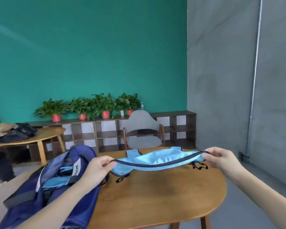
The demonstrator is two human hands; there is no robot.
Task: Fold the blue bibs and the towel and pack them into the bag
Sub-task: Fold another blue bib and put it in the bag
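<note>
Stretching a bib across the table

Holding the work over the wooden table (155, 195), we see its rounded right edge curve away toward the floor, and a wide bare stretch of top lies in front of us — open room below the cloth. On the table's left end sits the navy bag (59, 187), mouth open toward us, with light blue fabric already inside; its far side stands just beside our left hand. Between the hands hangs the blue bib (155, 160), long axis running left to right, dark-trimmed edge facing us and sagging a little in the middle, its straps trailing onto the tabletop. Our left hand (99, 167) pinches the bib's left end between thumb and fingers — our right hand (221, 158) pinches the right end likewise, slightly higher.
</note>
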